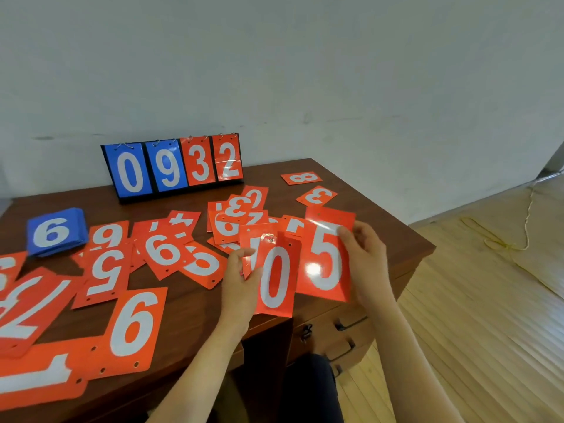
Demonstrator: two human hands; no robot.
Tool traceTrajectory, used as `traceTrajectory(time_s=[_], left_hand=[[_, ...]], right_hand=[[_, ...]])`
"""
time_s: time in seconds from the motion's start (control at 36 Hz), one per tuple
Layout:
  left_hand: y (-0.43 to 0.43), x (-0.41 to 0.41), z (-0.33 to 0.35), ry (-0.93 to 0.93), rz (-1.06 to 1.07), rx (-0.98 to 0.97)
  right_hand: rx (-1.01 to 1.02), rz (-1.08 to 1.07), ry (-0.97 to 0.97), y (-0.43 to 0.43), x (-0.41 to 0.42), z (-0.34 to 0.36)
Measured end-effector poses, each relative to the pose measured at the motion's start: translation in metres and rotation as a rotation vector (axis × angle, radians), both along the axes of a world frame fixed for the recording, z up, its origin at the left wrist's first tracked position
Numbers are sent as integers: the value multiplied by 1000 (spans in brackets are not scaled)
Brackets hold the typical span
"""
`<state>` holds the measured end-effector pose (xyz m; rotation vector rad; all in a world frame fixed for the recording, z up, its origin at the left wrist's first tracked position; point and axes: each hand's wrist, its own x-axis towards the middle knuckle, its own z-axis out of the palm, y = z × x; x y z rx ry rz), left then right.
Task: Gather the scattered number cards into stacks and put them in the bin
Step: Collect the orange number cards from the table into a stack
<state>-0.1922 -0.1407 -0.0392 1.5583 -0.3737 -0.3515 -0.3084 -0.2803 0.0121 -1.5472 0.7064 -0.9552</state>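
The left hand pinches the 0 card; the right hand grips the 5 card. The scoreboard stand shows 0932.

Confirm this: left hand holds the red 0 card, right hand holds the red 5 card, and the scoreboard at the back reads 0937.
One digit is off: in the head view the scoreboard reads 0932, not 0937. The left hand does hold the red 0 card and the right hand the red 5 card.
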Motion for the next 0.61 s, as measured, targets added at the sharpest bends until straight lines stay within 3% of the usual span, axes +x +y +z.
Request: traceTrajectory(time_s=[0.17, 0.31, 0.47, 0.61], left_hand=[[4, -3, 4, 99, -54, -135], [6, -6, 5, 65, -87, -128], [6, -5, 5, 76, -114, -88], [4, -6, 5, -52, -154, -30]], right_hand=[[62, 52, 179, 20, 35, -35], [220, 9, 76, 30, 46, -42], [95, -82, -17, 32, 54, -38], [72, -46, -35, 32, 64, -39]])
